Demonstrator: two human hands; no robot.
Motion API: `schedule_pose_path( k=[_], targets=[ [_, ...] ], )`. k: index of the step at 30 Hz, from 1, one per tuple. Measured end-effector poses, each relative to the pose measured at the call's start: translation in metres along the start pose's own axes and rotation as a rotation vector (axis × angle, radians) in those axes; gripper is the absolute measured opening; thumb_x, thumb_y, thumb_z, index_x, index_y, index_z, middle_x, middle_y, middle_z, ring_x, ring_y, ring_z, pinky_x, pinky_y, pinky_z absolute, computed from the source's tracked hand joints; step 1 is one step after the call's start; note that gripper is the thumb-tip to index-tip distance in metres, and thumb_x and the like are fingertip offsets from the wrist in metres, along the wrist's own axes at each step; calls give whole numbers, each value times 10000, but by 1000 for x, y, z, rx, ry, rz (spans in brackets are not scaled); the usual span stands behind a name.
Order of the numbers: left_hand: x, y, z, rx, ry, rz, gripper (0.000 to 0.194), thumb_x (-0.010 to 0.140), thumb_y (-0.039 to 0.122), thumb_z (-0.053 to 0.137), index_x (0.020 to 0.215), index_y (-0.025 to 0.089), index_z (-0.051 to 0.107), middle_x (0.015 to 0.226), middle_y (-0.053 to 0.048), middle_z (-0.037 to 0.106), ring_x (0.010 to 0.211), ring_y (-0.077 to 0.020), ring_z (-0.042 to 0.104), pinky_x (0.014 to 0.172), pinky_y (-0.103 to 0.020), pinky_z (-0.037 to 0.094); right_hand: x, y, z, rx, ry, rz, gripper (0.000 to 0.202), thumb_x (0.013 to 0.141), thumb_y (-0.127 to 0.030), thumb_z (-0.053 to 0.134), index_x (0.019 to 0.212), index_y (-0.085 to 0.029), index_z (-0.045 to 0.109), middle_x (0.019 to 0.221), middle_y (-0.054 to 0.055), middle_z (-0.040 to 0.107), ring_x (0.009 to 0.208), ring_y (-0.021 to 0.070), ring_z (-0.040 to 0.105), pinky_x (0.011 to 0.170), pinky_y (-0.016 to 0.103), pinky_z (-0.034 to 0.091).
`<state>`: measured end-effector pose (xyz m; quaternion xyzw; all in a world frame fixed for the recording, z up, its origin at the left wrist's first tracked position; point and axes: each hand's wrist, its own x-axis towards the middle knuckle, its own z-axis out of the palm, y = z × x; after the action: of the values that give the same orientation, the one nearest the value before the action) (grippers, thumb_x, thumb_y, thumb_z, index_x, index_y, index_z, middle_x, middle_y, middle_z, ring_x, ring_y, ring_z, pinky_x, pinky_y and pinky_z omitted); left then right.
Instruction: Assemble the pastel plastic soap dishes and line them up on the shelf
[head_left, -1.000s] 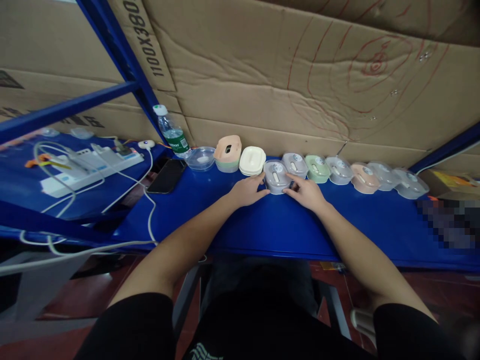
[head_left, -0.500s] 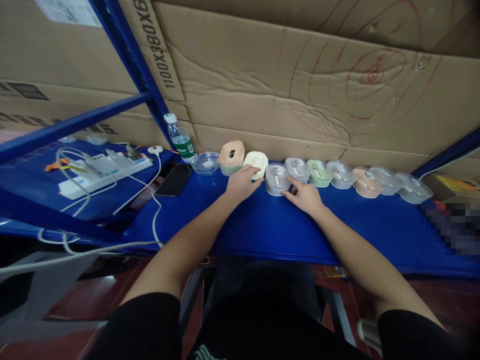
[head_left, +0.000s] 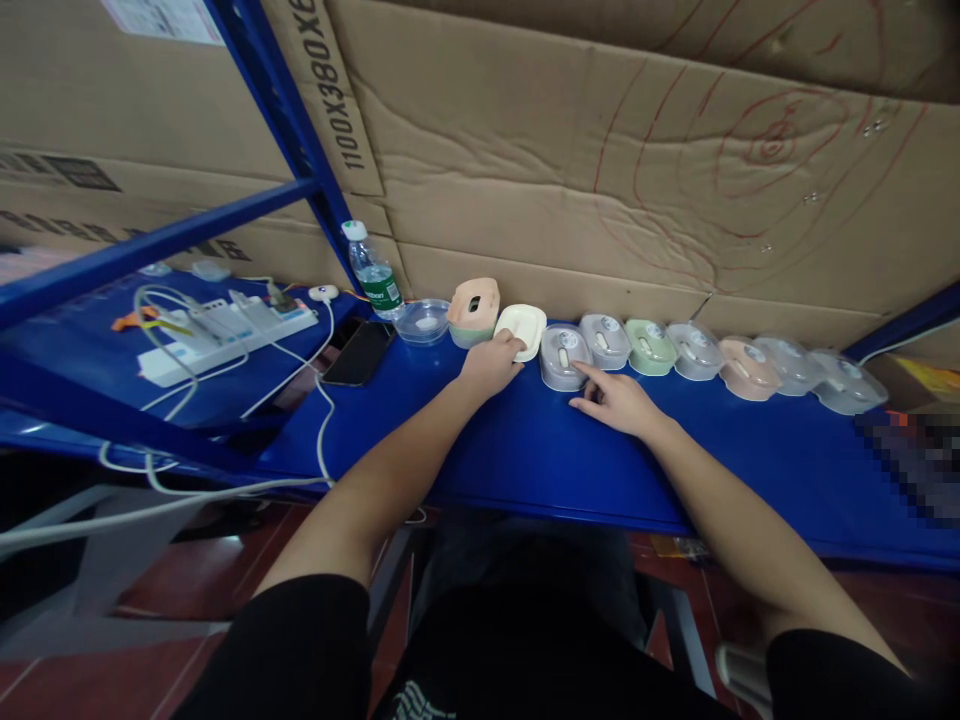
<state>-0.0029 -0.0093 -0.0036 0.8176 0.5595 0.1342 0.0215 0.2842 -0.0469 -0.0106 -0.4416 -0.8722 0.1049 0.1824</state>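
My left hand [head_left: 493,365] is curled over the near edge of a cream-coloured box [head_left: 529,322], gripping it; part of the box is hidden under the fingers. My right hand [head_left: 619,402] holds nothing, thumb and index finger apart. Its index fingertip is at the right side of a grey box with a clear lid [head_left: 562,375], touching or very close. Directly left of the cream box stands a peach-topped box with a green base [head_left: 475,305], a dark opening in its top.
Right of the grey box runs a row of similar lidded boxes: another grey one [head_left: 606,342], a green one [head_left: 651,348], a peach one [head_left: 748,368] and others. To the left are a clear round container [head_left: 421,325], a water bottle [head_left: 377,280], a phone [head_left: 360,353] and a power strip [head_left: 225,345]. Cardboard [head_left: 495,200] stands behind.
The view has shifted slightly. A small gap now shows between the cream box and the grey box. My right thumb has drawn back from the grey box, and its fingers are wider apart.
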Motion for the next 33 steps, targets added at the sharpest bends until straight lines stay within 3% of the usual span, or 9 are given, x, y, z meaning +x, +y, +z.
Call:
schedule_pose_path(
  k=[9,15,19,22,27,33],
  targets=[
    [-12,4,-15,3,-102,156,232,900,306,663,1105,236,744,1205,-74,730,1124,-264,698,853,-335,533,0,1,0,-26,14,0,670,969,-443,675,1582,-232,508,915,22,817,764,233,755,755,370,573],
    [-21,10,-39,-160,57,129,173,835,351,711,956,230,734,1030,-46,766,976,-231,704,783,-328,509,1,-1,1,-76,28,27,655,977,-441,661,1583,-242,512,935,22,820,838,245,769,776,362,573],
    [-24,10,-50,-378,31,128,208,792,405,777,843,219,700,823,-1,747,765,-163,674,682,-294,473,3,-2,0,-106,8,74,722,970,-454,658,1624,-233,451,945,25,818,901,271,774,761,368,568],
    [-26,16,-48,-512,-51,141,291,786,486,807,855,214,727,763,6,748,694,-144,665,659,-287,480,4,-3,0,-118,-1,83,754,967,-458,654,1643,-221,419,953,34,818,910,281,774,738,371,561],
    [-26,30,-36,-642,-167,222,475,853,603,756,1139,225,787,900,-33,811,792,-185,729,745,-317,549,3,2,3,-106,32,84,739,992,-439,606,1656,-203,386,957,42,818,888,275,771,716,364,555],
    [-18,21,-24,-327,3,123,333,922,485,710,1145,247,775,1063,-31,808,1051,-238,738,879,-362,555,-2,-1,-1,-47,169,94,558,1038,-444,533,1532,-186,564,912,53,809,770,236,744,735,356,557]
  ],
)
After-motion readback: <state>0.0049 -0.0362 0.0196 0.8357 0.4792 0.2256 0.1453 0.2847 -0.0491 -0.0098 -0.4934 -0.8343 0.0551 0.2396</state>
